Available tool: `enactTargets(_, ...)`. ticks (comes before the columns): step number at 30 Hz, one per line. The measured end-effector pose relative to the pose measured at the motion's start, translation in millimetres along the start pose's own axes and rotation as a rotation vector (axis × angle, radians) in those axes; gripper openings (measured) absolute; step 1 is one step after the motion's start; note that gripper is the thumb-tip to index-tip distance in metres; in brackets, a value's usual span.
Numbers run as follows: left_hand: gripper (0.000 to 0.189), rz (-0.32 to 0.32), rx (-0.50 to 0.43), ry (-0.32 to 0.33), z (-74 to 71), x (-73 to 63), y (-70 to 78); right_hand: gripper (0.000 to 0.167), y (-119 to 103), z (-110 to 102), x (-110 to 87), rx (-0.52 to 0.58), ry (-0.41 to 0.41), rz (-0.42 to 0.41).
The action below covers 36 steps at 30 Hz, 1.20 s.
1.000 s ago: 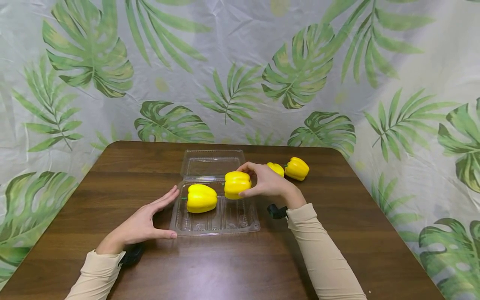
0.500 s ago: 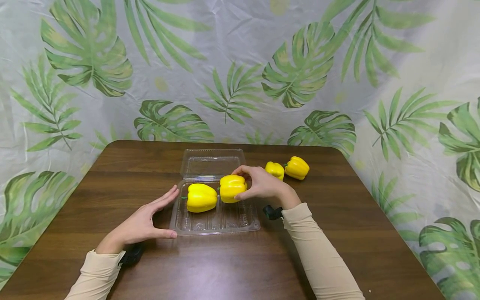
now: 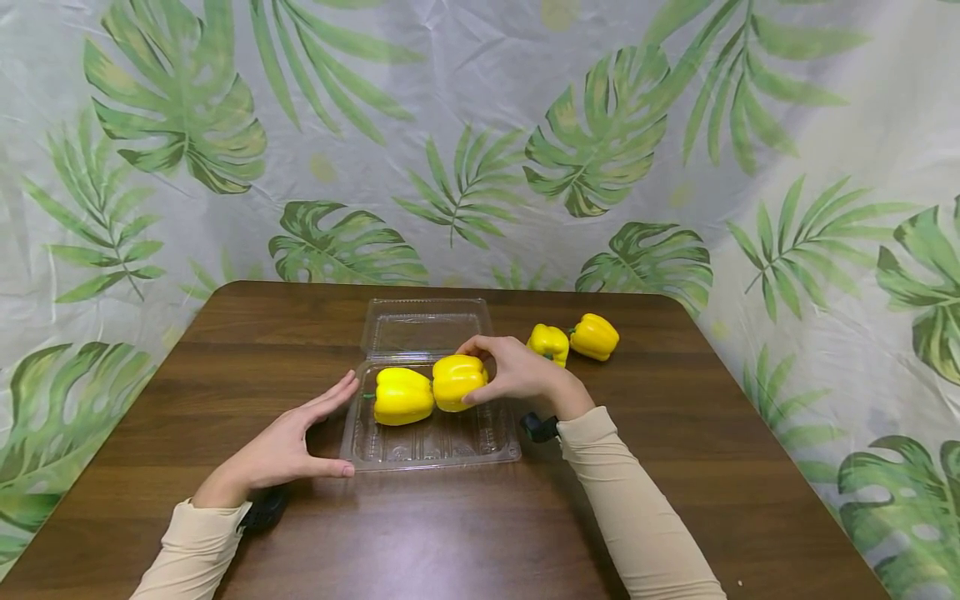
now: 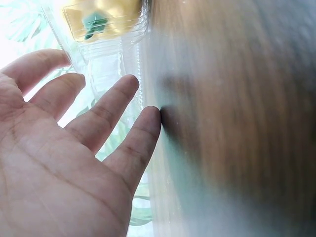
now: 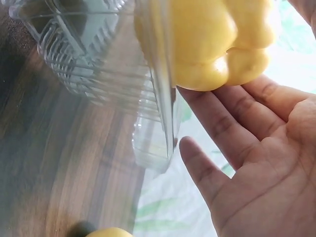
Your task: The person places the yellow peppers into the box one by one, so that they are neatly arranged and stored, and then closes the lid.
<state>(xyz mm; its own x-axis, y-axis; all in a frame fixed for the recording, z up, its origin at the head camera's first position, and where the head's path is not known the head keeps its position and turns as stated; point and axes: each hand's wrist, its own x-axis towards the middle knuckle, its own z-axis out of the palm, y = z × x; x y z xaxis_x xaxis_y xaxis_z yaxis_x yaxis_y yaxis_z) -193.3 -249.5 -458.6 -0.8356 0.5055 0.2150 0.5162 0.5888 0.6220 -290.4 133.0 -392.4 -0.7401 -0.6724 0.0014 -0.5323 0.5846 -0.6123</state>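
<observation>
A yellow bell pepper (image 3: 403,397) with a green stem lies in the left part of a clear plastic clamshell container (image 3: 435,454). My right hand (image 3: 521,369) grips a second yellow bell pepper (image 3: 458,382) close beside the first, over the container's back half. In the right wrist view, fingers hold this pepper (image 5: 212,39) just above the rim. My left hand (image 3: 292,442) rests at the container's left edge, thumb and fingers spread and holding nothing. The left wrist view shows the straight fingers (image 4: 140,138) next to the clear wall, with the first pepper's green stem (image 4: 95,23) beyond.
Two more yellow bell peppers, one nearer (image 3: 549,343) and one farther right (image 3: 594,337), lie on the brown wooden table (image 3: 675,467) behind my right hand. The container's lid (image 3: 427,329) lies folded back. A leaf-patterned cloth (image 3: 480,167) hangs behind the table.
My right hand has moved left and slightly toward me with the bell pepper, bringing it up close to the first one. My left hand has stayed in place.
</observation>
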Motion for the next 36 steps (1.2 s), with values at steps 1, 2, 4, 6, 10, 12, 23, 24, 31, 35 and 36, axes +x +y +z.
enactTargets(1,0.114,-0.001,0.001,-0.001,0.2,0.1,0.1,0.065,-1,0,0.0,0.001,-0.001,0.000)
enactTargets(2,0.114,0.002,0.003,0.000,0.4,0.2,0.1,0.065,-1,1,0.2,0.001,-0.002,0.001)
enactTargets(4,0.114,0.007,0.000,0.000,0.9,0.2,0.1,0.065,-2,2,0.3,-0.006,-0.004,0.002)
enactTargets(6,0.114,0.010,-0.003,0.001,1.6,0.0,-0.3,0.065,-3,2,0.5,-0.015,-0.009,0.004)
enactTargets(10,0.114,0.003,-0.007,-0.002,2.5,-0.8,-0.6,0.066,-4,3,1.2,-0.040,-0.016,0.007)
enactTargets(12,0.114,0.001,-0.006,-0.001,2.4,-1.1,-0.7,0.067,-5,3,1.5,-0.047,-0.020,0.010)
enactTargets(23,0.114,0.007,-0.012,0.002,1.4,-0.2,-0.6,0.069,-8,5,4.1,-0.117,-0.044,0.038)
enactTargets(24,0.114,0.008,-0.012,0.002,1.2,-0.1,-0.8,0.069,-9,5,4.7,-0.124,-0.048,0.039)
enactTargets(31,0.114,0.005,-0.009,0.003,0.3,0.0,-1.4,0.069,-14,2,9.2,-0.171,-0.079,0.028)
enactTargets(35,0.114,0.005,-0.009,0.004,0.0,-0.3,-1.3,0.071,-19,0,11.3,-0.243,-0.098,0.019)
enactTargets(36,0.114,0.006,-0.012,0.005,0.0,-0.2,-1.2,0.071,-20,0,11.6,-0.260,-0.104,0.018)
